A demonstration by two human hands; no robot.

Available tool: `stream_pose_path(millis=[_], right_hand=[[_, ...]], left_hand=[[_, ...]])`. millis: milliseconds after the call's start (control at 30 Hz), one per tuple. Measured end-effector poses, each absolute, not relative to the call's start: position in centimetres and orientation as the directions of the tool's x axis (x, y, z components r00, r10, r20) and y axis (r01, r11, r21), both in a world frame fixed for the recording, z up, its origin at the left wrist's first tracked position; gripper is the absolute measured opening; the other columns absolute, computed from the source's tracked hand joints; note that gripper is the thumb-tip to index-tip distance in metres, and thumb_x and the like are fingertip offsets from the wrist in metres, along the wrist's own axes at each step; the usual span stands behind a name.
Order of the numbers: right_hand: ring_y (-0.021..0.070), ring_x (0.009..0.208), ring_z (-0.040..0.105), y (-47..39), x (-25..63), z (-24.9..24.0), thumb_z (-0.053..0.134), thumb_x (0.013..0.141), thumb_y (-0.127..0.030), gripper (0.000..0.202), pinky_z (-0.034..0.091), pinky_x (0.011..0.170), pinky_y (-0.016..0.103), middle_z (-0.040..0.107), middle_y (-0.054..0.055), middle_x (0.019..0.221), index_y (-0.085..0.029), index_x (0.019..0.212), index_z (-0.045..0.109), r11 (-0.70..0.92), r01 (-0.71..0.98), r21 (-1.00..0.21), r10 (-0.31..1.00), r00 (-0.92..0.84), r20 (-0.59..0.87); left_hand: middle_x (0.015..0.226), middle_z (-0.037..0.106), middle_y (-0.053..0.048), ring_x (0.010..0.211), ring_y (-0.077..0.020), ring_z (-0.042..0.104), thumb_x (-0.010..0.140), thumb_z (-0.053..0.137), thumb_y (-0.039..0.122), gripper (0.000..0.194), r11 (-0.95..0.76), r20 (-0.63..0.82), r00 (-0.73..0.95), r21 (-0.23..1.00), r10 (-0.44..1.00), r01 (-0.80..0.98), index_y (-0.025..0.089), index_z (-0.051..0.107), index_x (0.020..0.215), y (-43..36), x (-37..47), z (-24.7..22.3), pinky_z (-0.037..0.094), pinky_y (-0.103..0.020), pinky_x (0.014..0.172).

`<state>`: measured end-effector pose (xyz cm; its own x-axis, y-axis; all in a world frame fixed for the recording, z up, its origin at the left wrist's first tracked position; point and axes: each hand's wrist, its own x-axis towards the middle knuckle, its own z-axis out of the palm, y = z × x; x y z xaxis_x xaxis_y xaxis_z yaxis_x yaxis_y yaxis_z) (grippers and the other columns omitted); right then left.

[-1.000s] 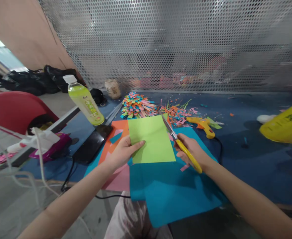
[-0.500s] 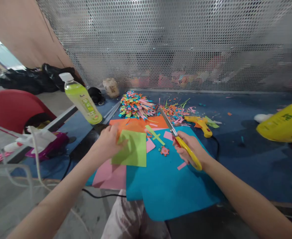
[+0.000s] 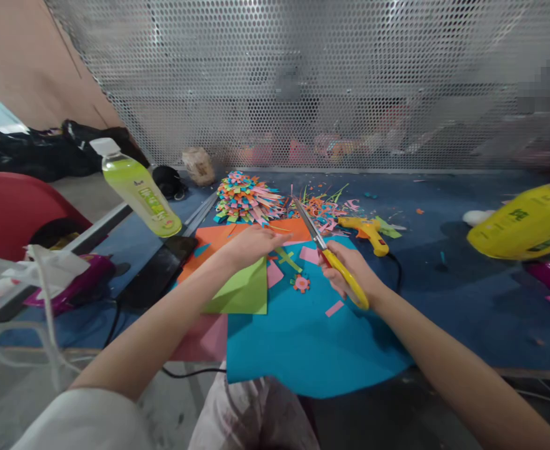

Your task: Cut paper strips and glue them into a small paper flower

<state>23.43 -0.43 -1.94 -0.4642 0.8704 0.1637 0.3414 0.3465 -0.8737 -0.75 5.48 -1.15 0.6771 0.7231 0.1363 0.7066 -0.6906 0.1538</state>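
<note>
My right hand (image 3: 357,269) grips the handles of yellow scissors (image 3: 342,270), whose blades point up and to the left. Fingers stretched out, my left hand (image 3: 251,245) reaches over the far edge of a green paper sheet (image 3: 242,294), close to crossed green paper strips (image 3: 288,257). Whether it touches them I cannot tell. A small pink and orange paper flower (image 3: 301,283) lies on a large blue sheet (image 3: 303,337). Around it are pink paper pieces (image 3: 334,308), with an orange sheet (image 3: 204,236) farther back and a pink sheet (image 3: 209,340) under the green one.
A colourful layered paper cone (image 3: 244,197) stands at the back beside a heap of paper scraps (image 3: 319,206). A yellow glue gun (image 3: 371,234) lies right of the scissors. To the left are a green drink bottle (image 3: 141,194) and a dark phone-like slab (image 3: 160,269); a yellow bottle (image 3: 528,222) is at right.
My left hand has moved from the green sheet's left side forward and right toward the green strips. The scissors stay in my right hand. The whole view has shifted slightly.
</note>
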Motion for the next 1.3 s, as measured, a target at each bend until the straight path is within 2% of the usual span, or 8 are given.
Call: stream_pose_path(millis=[133,433,633,800,933,1067,1200,1300], right_hand=[[0.0077,0.042,0.035,-0.2,23.3,-1.9,0.055,0.072,-0.063,0.045,0.025,0.038,0.022,0.041,-0.006,0.056,-0.021,0.076,0.038,0.357,0.356,-0.864,0.869,-0.466,0.166],[0.0075,0.042,0.034,0.0,23.2,-2.2,0.051,0.076,-0.061,0.043,0.024,0.039,0.023,0.041,-0.005,0.058,-0.021,0.075,0.035,0.374,0.392,-0.84,0.876,-0.446,0.181],[0.0077,0.044,0.033,0.0,23.2,-2.0,0.053,0.076,-0.058,0.041,0.025,0.041,0.023,0.04,-0.005,0.059,-0.022,0.075,0.034,0.377,0.385,-0.842,0.881,-0.43,0.198],[0.0086,0.044,0.034,0.1,23.3,-1.8,0.054,0.072,-0.062,0.045,0.025,0.04,0.023,0.038,-0.006,0.055,-0.022,0.074,0.035,0.372,0.409,-0.833,0.886,-0.425,0.187],[0.0088,0.044,0.037,0.3,23.5,-1.9,0.056,0.072,-0.06,0.043,0.028,0.04,0.023,0.041,-0.006,0.056,-0.022,0.075,0.036,0.368,0.407,-0.836,0.887,-0.424,0.183],[0.0076,0.039,0.038,0.2,23.4,-2.2,0.059,0.073,-0.053,0.039,0.031,0.036,0.023,0.043,-0.007,0.058,-0.022,0.077,0.037,0.322,0.354,-0.878,0.899,-0.405,0.166],[0.0065,0.034,0.04,-0.2,22.9,-1.8,0.059,0.076,-0.046,0.033,0.034,0.031,0.021,0.046,-0.008,0.059,-0.022,0.081,0.037,0.192,0.216,-0.957,0.943,-0.31,0.12],[0.0079,0.033,0.045,-0.2,22.4,-1.3,0.061,0.076,-0.041,0.031,0.037,0.03,0.02,0.044,-0.009,0.054,-0.022,0.081,0.037,0.12,0.157,-0.98,0.965,-0.252,0.078]], left_hand=[[0.091,0.07,-0.008,0.09,-0.0207,0.063,0.081,0.046,0.01,0.041,-0.707,0.198,0.68,0.145,0.706,0.692,0.025,0.057,0.117,5.2,-1.0,-1.8,0.041,-0.027,0.08],[0.099,0.067,-0.011,0.096,-0.0213,0.062,0.087,0.041,0.011,0.044,-0.721,0.049,0.75,-0.241,0.66,0.65,0.015,0.042,0.13,5.0,-1.2,-2.0,0.047,-0.032,0.079],[0.124,0.057,-0.012,0.112,-0.0212,0.055,0.089,0.045,0.026,0.044,-0.768,0.188,0.78,-0.148,0.597,0.624,0.015,0.04,0.131,4.3,-0.7,-1.9,0.044,-0.032,0.092],[0.12,0.06,-0.013,0.108,-0.0209,0.058,0.087,0.049,0.039,0.052,-0.879,0.243,0.859,-0.046,0.45,0.474,0.016,0.038,0.132,3.7,0.5,-2.6,0.046,-0.033,0.09],[0.105,0.067,-0.013,0.098,-0.0195,0.063,0.088,0.048,0.03,0.048,-0.907,0.293,0.871,-0.033,0.393,0.42,0.017,0.037,0.133,3.9,1.1,-3.5,0.049,-0.033,0.085],[0.098,0.069,-0.011,0.092,-0.0171,0.065,0.09,0.042,0.018,0.035,-0.9,0.392,0.843,-0.073,0.37,0.429,0.016,0.046,0.125,3.8,0.9,-3.3,0.052,-0.031,0.08],[0.107,0.066,-0.012,0.102,-0.0183,0.061,0.088,0.047,0.016,0.03,-0.907,0.574,0.766,-0.091,0.29,0.412,0.014,0.052,0.118,3.3,0.1,-2.5,0.051,-0.032,0.086],[0.102,0.068,-0.009,0.106,-0.0179,0.058,0.083,0.054,0.011,0.031,-0.933,0.705,0.673,-0.045,0.223,0.357,0.017,0.056,0.113,2.7,-0.3,-2.2,0.051,-0.031,0.087]])
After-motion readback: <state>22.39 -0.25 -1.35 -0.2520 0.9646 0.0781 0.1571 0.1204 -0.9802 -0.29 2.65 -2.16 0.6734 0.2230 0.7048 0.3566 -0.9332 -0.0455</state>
